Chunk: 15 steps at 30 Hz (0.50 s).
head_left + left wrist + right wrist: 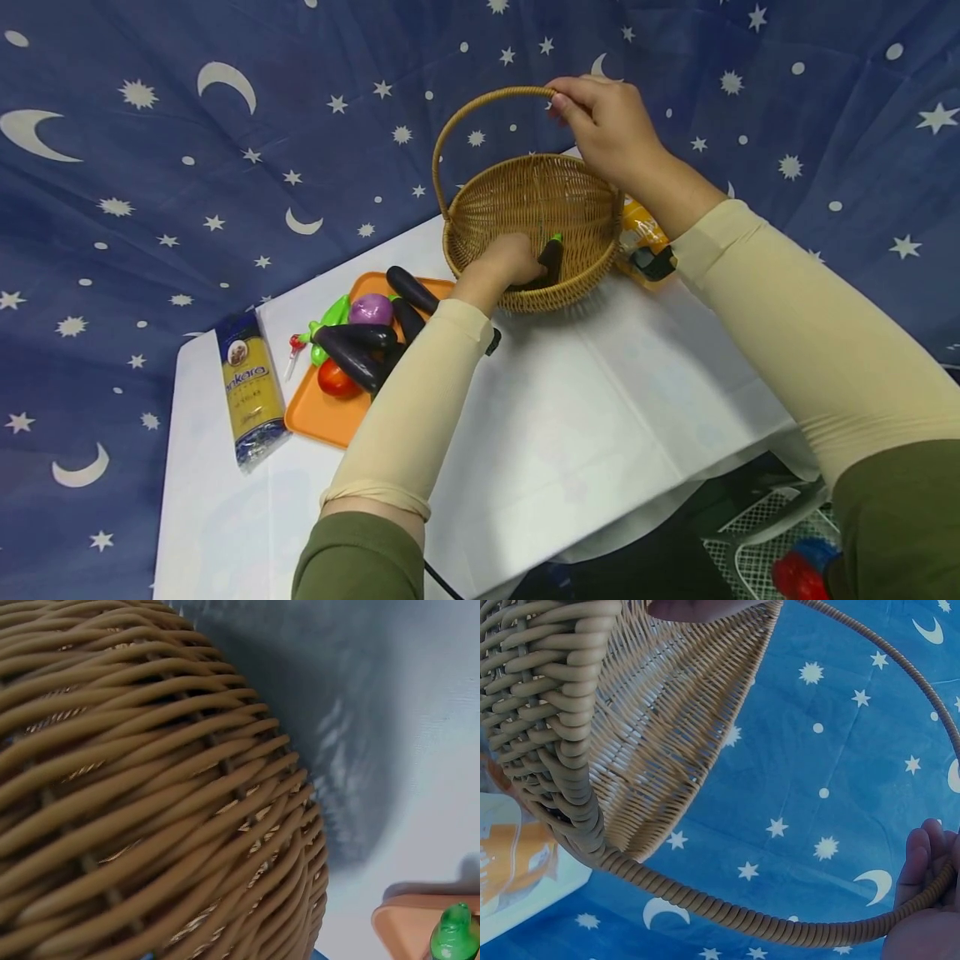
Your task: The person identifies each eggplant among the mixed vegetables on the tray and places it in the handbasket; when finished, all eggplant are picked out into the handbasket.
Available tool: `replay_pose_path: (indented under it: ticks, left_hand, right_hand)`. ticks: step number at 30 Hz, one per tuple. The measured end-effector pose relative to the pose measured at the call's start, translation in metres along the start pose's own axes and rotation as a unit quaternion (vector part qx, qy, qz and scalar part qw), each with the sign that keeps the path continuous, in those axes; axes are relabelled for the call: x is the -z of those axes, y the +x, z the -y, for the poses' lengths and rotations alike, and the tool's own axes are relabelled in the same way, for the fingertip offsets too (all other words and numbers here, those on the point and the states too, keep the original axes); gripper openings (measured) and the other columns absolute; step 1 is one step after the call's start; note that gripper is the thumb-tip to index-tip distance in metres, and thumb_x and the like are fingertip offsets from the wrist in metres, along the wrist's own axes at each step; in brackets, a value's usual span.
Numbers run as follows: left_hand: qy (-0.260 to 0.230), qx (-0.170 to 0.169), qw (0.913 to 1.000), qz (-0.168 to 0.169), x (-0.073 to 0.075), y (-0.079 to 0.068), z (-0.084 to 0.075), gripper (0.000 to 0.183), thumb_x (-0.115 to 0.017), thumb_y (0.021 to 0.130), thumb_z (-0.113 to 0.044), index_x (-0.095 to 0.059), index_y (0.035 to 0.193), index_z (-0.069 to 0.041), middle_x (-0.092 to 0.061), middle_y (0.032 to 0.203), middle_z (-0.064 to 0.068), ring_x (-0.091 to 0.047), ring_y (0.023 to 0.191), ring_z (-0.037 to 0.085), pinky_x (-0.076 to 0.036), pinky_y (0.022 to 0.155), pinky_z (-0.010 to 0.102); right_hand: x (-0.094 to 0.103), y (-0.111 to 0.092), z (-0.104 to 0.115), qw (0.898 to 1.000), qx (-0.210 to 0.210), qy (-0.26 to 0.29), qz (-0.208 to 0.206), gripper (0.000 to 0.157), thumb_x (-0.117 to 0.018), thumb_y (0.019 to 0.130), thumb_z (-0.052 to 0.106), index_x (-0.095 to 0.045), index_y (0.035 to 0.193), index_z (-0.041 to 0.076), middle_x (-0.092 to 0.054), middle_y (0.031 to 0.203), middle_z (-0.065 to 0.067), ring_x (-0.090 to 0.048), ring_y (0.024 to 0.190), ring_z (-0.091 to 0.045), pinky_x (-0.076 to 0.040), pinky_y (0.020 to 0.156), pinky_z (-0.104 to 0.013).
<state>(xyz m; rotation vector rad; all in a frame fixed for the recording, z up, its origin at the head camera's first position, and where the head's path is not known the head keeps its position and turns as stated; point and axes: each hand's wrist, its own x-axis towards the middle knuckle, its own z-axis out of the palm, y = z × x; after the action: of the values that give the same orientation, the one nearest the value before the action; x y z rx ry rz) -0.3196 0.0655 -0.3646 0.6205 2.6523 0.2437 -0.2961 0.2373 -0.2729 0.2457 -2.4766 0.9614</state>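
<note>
The wicker basket (pixel 536 187) is tilted on the white table, its opening facing me. My right hand (pixel 611 121) grips the right part of its arched handle (pixel 472 112); the right wrist view shows this hand (pixel 930 892) with fingers curled round the handle. My left hand (pixel 510 258) reaches over the front rim into the basket. Its fingers are at a dark eggplant (pixel 552 258) with a green stem tip and appear to hold its lower end; the grip is partly hidden. In the left wrist view, the basket's woven wall (pixel 150 795) hides the hand.
Left of the basket, an orange tray (pixel 318 417) bears several eggplants (pixel 352 354), a purple onion-like vegetable (pixel 371 310), a tomato (pixel 337 379) and a green pepper (pixel 337 312). A pasta packet (pixel 251 392) lies farther left. An orange-and-clear packet (pixel 643 225) is behind the basket's right side.
</note>
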Motion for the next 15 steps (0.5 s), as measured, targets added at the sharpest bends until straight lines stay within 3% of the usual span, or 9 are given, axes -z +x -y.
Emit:
replay_pose_path:
  ticks: [7, 15]
  left_hand:
    - [0.001, 0.002, 0.9995, -0.032, 0.011, -0.007, 0.002, 0.028, -0.066, 0.097, -0.035, -0.065, 0.101, -0.007, -0.065, 0.109, 0.009, -0.060, 0.100, 0.022, -0.050, 0.087, 0.035]
    - [-0.002, 0.002, 0.9991, -0.042, 0.033, -0.021, -0.001, 0.044, -0.063, 0.098, -0.037, -0.060, 0.125, -0.003, -0.061, 0.127, 0.012, -0.057, 0.116, 0.024, -0.048, 0.097, 0.037]
  right_hand:
    - [0.000, 0.000, 0.003, 1.000, -0.002, 0.001, 0.002, 0.043, -0.041, 0.108, 0.032, -0.063, 0.137, 0.009, -0.067, 0.117, -0.009, -0.061, 0.110, -0.023, -0.049, 0.094, -0.035]
    - [0.000, 0.001, 0.002, 1.000, -0.013, 0.008, 0.007, 0.043, -0.040, 0.109, 0.032, -0.061, 0.139, 0.009, -0.067, 0.119, -0.010, -0.061, 0.112, -0.025, -0.048, 0.096, -0.037]
